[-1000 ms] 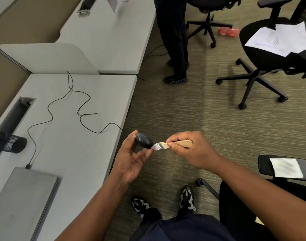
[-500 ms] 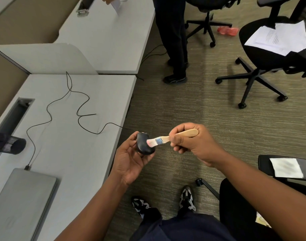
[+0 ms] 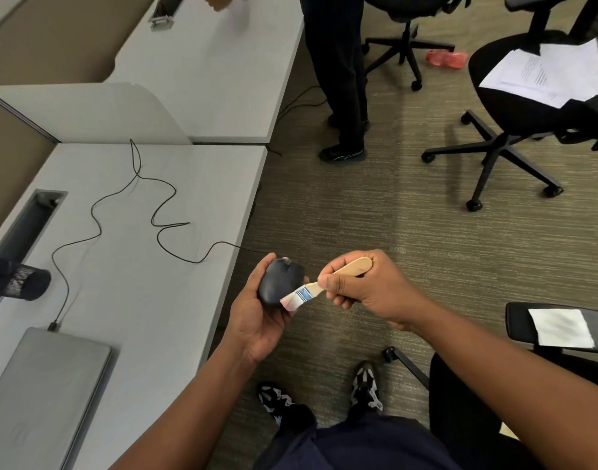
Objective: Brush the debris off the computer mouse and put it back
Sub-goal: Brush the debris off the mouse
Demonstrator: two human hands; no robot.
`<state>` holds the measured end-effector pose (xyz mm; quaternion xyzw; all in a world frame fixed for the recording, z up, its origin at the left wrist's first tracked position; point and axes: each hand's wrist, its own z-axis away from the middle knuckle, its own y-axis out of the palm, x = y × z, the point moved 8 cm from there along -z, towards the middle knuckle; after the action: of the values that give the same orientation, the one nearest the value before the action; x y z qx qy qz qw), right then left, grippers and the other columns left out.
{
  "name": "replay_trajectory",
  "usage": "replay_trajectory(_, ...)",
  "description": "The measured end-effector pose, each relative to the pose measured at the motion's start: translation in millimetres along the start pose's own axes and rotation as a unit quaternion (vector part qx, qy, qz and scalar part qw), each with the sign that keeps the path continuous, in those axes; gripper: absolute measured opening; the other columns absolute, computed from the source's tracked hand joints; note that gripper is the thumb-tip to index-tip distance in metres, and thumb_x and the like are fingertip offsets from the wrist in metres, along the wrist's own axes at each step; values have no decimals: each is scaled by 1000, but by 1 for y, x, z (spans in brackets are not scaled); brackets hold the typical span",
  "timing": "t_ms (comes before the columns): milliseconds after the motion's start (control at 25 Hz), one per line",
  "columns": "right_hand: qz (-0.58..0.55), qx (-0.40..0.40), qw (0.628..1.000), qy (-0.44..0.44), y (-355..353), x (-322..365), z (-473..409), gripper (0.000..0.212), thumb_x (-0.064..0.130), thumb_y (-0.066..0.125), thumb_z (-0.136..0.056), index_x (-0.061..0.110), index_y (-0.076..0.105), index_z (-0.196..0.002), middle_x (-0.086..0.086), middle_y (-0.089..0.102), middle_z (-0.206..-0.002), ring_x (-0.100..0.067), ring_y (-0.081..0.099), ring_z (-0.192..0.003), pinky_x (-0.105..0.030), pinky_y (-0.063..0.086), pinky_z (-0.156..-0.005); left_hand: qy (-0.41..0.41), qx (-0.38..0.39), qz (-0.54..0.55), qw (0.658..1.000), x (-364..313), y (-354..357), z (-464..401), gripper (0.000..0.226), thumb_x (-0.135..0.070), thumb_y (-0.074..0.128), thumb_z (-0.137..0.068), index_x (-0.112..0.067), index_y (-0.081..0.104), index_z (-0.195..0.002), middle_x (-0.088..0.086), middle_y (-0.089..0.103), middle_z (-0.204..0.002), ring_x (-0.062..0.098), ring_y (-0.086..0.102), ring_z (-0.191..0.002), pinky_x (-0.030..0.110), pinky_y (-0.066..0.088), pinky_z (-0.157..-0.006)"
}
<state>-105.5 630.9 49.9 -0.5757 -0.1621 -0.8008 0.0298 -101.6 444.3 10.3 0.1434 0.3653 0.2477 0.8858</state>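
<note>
Head view, the only one: brushing in hand, judged about midway through the task, with the putting back not yet done. Black mouse cradled in the left hand, fingers curled round its far side and thumb along the near side, top face and scroll wheel turned up, held out over the carpet just off the edge of the grey desk. Small brush pinched in the right hand, thumb and fingers closed tight on the wooden handle, butt end sticking out past the knuckles, pale bristles touching the near right edge of the mouse. No debris clear enough to make out on the mouse or falling from it, so no telling how clean it is. Thin black cable running in loose loops across the desk from the mouse end to a plug at the closed laptop. Left to do, by judgement: finishing the strokes, then laying the mouse back on the desk, probably on the bare part near the cable. Containers: a dark mesh cup lying on its side at the left edge of the desk, contents not visible; a long cable slot sunk in the desk, nothing clear inside. Sheets of paper resting on the seat of an office chair, well apart from the hands
</note>
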Motion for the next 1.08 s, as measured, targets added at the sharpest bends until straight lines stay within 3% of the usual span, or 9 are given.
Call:
replay_trajectory(240,6,-67,998,-9,-15,0,-4,4,15,81,-89,14,80,-86,-7,76,-73,-13,67,-62,-24,55,-56,4,16,-18,1000,0,5,6,42,-32,72,-87,-20,77,-127,17,77,-121,31,76,-85,31,61,-56)
replay_trajectory(400,38,-128,991,-16,-31,3,-5,5,14,80,-91,10,78,-89,-9,76,-73,-13,66,-61,-24,55,-56,-6,53,-28,998,3,11,10,51,-29,68,-94,-15,65,-143,22,69,-138,42,71,-106,30,61,-53)
replay_trajectory(560,113,-193,973,-54,-39,8,-1,4,20,79,-92,16,78,-91,-14,75,-77,-18,64,-64,-39,54,-62,-12,55,-40,998,5,9,9,42,-26,62,-104,-16,64,-145,24,65,-143,51,62,-128,31,63,-54)
replay_trajectory(680,111,-183,973,-90,-36,14,2,1,22,80,-92,23,80,-93,0,74,-76,-11,61,-66,-32,50,-61,-9,55,-41,998,6,7,8,42,-27,61,-104,-17,63,-145,24,63,-145,51,62,-124,31,60,-50)
replay_trajectory(840,103,-155,981,-62,-28,10,1,1,21,82,-90,21,81,-90,-10,75,-78,-15,58,-63,-32,46,-58,-5,60,-49,997,7,8,8,48,-33,64,-101,-19,61,-147,21,62,-148,49,62,-122,30,59,-49)
replay_trajectory(960,117,-106,986,-44,-15,6,3,5,16,80,-90,17,79,-86,-4,66,-66,-13,51,-57,-30,41,-53,1,57,-61,997,6,10,8,57,-38,69,-93,-19,62,-146,19,61,-149,48,58,-125,29,58,-49)
replay_trajectory(1080,99,-79,991,-31,-11,9,5,6,9,78,-89,10,77,-84,-10,64,-69,-22,50,-63,-37,41,-60,9,50,-64,997,4,9,10,55,-40,68,-92,-20,64,-143,19,61,-150,46,59,-121,29,59,-49)
